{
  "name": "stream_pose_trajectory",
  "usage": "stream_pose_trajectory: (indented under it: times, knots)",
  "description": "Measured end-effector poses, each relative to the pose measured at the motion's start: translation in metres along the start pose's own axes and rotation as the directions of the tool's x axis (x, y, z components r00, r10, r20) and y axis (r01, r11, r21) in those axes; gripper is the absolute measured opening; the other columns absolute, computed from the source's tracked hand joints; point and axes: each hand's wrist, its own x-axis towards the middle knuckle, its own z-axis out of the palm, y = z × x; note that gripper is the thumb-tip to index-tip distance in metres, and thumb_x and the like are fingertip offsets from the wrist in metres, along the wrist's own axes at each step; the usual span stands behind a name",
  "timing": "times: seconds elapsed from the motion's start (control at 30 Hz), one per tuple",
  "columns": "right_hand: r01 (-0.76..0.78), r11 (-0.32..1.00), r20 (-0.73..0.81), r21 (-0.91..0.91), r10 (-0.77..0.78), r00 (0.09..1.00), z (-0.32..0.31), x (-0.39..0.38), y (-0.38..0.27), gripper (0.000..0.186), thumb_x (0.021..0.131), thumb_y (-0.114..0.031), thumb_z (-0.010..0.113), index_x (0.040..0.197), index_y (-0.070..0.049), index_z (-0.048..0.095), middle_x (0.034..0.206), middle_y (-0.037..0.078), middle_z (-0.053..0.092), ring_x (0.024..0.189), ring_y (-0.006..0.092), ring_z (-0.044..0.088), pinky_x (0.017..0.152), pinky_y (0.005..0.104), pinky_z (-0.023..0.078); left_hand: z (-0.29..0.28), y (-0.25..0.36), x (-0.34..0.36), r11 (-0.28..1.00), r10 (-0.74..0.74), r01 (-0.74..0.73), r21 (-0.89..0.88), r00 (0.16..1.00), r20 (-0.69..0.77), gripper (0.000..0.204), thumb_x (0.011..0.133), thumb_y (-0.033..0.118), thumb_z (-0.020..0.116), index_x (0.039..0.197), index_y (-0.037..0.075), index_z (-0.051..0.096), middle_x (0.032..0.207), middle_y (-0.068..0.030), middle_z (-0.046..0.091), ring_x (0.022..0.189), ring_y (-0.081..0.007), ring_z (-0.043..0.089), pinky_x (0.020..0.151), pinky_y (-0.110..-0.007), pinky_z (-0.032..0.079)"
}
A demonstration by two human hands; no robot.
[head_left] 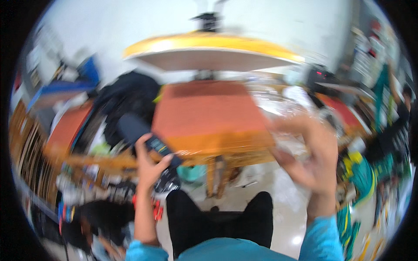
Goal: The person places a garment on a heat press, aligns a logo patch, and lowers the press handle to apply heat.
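My left hand (150,163) grips a long dark navy piece (136,130) that looks like a sock, with a small printed mark at its lower end. It slants across the left front corner of an orange pad (209,113) on a wooden stand. Shiny dark plastic (167,180) hangs just below that hand. My right hand (309,156) is raised by the pad's right edge, blurred, its fingers curved and apart from the thumb. No held thing shows in it. Above the pad hangs the yellow-rimmed upper plate (213,43) of a press, lifted away from it.
Crumpled clear plastic (278,102) lies right of the pad. A heap of dark cloth (126,95) sits to its left, near another orange board (69,130). Green and yellow cloth (363,178) hangs at the right. One person (93,230) is at lower left, another (392,126) at far right.
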Motion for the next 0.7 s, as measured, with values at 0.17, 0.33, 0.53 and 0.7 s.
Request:
stream_pose_trajectory:
  times: [0.17,0.33,0.53,0.7]
  knots:
    - [0.317,0.888,-0.519,-0.333,-0.453,0.725,0.009,0.227,0.071,0.041,0.087,-0.023,0.077,0.114,0.007,0.072,0.122,0.032,0.069,0.119,0.0419,0.067,0.102,0.0499,0.053,-0.019,-0.026,-0.003,0.999,-0.044,0.044,-0.016,0.999,-0.005,0.081,0.084,0.014,0.08,0.155,0.005,0.042,0.152,-0.0138,0.047,0.144,-0.0289,0.042,0.126,-0.041,0.025]
    - [-0.113,0.726,-0.471,-0.679,-0.312,0.825,0.019,0.372,0.148,0.104,0.084,-0.072,0.074,0.153,0.002,0.052,0.155,0.027,0.052,0.148,0.0414,0.045,0.123,0.0661,0.029,-0.006,-0.034,-0.004,0.997,-0.072,0.072,-0.012,0.997,0.014,0.075,0.096,0.021,0.076,0.159,0.004,0.039,0.157,-0.0147,0.044,0.142,-0.0283,0.044,0.122,-0.04,0.032]
    - [-0.045,0.771,0.004,-0.635,0.062,0.998,0.021,0.411,0.158,0.122,0.08,-0.089,0.067,0.158,0.002,0.046,0.164,0.03,0.041,0.157,0.0443,0.035,0.127,0.0743,0.016,-0.008,-0.031,-0.003,0.996,-0.084,0.085,-0.031,0.996,0.033,0.079,0.095,0.02,0.077,0.16,0.003,0.036,0.157,-0.0162,0.041,0.145,-0.0293,0.041,0.124,-0.042,0.028]
    - [0.037,0.72,-0.203,-0.693,-0.244,0.948,0.042,0.424,0.172,0.119,0.08,-0.087,0.069,0.156,0.002,0.048,0.161,0.029,0.047,0.155,0.0427,0.04,0.126,0.0732,0.02,-0.005,-0.027,-0.003,0.999,-0.041,0.041,0.025,0.999,0.02,0.08,0.094,0.021,0.078,0.16,0.004,0.036,0.155,-0.0175,0.042,0.141,-0.0281,0.044,0.121,-0.041,0.033]
